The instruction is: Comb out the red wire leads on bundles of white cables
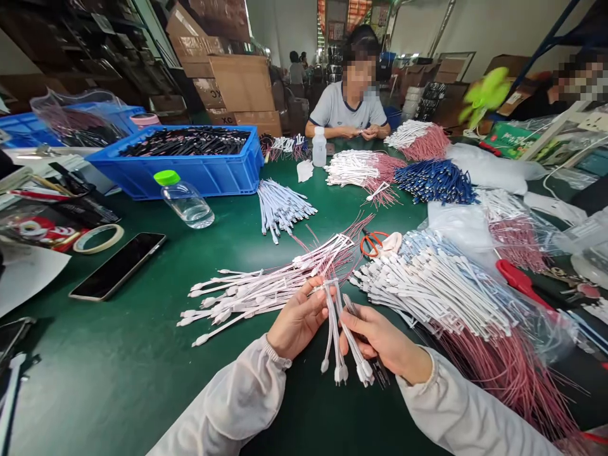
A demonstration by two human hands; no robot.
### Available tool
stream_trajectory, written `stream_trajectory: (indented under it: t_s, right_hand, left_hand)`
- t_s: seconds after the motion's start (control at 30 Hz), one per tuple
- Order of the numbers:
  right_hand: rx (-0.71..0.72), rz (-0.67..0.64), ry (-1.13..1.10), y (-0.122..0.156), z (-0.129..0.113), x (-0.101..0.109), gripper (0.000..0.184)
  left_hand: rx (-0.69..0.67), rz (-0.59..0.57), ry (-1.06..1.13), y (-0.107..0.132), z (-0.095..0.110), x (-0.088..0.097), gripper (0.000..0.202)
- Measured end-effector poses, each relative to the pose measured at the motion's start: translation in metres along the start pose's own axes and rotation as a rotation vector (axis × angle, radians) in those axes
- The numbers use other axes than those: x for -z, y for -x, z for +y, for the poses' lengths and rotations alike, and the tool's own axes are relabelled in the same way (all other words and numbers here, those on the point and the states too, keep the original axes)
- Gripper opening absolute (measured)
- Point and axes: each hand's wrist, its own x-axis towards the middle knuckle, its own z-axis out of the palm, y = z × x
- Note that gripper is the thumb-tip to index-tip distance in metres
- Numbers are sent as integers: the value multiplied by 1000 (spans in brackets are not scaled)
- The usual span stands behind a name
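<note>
White cables [332,335] with blocky connectors at their ends hang down between my two hands. My left hand [301,316] pinches their upper part between thumb and fingers. In my right hand [380,339] is a slim dark tool [350,305], its black end [381,373] poking out below the palm; its exact kind I cannot make out. The right thumb and fingers also touch one of the hanging cables. Just behind my left hand lies a loose spread of white cables with pink wires [256,294]. A large heap of similar cables [437,291] sits right of my right hand.
Orange-handled scissors [371,243] lie behind my hands. At left are a phone [118,266], a tape roll [99,239], a bottle [187,202] and a blue bin [190,180]. Blue cables [434,180] lie farther back. A co-worker [349,107] sits across the green table [156,354].
</note>
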Motion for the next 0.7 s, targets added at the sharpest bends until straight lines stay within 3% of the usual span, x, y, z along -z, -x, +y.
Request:
stream_trajectory:
  t_s: [0.13, 0.4, 0.7]
  right_hand:
    - [6, 1, -25, -2, 2, 1, 36]
    - [56, 46, -96, -5, 5, -5, 41]
    - [77, -12, -189, -4, 1, -8, 18]
  left_hand:
    - [26, -15, -91, -1, 5, 4, 32]
    - [114, 92, -261, 4, 12, 4, 41]
    - [174, 219, -215, 12, 9, -7, 47]
